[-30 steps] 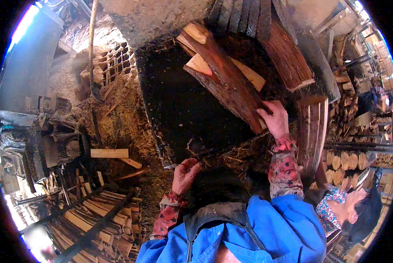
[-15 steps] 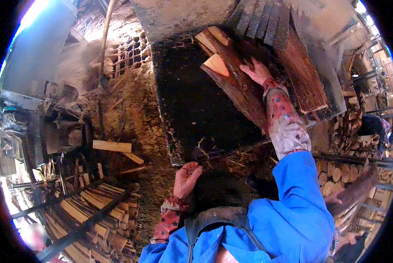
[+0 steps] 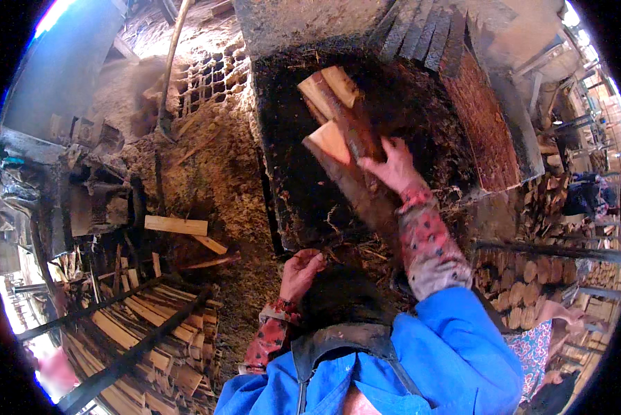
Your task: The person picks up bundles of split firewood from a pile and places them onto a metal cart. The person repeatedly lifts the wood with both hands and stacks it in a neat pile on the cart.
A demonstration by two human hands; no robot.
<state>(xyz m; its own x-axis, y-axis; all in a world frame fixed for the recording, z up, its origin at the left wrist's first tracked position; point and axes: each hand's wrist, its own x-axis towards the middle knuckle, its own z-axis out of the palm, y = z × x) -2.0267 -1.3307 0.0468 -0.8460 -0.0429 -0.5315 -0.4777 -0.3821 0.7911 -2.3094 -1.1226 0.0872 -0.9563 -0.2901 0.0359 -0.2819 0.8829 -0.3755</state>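
Several bark-covered slabs of wood (image 3: pixel 359 128) with pale sawn ends lie together across a dark, worn table (image 3: pixel 293 159). My right hand (image 3: pixel 395 167) grips them on their right side, thumb and fingers pressed against the bark. Their near ends are blurred and partly hidden by my forearm. Close to the table's near left corner is my left hand (image 3: pixel 302 273), its fingers curled in and nothing visible in them. Farther right, a wide reddish-brown bark slab (image 3: pixel 487 124) leans along the table's right side.
Split slats (image 3: pixel 120 328) are stacked at lower left behind a black metal bar (image 3: pixel 134 349). A pale board (image 3: pixel 175 225) rests on sawdust-covered ground. Cut logs (image 3: pixel 528 273) are piled at right, where another person (image 3: pixel 590 197) stands. Patterned clothing (image 3: pixel 537 353) shows nearer.
My right hand has drawn the slabs nearer and to the left, away from the wide bark slab. My left hand has hardly moved. At right, the other person has shifted.
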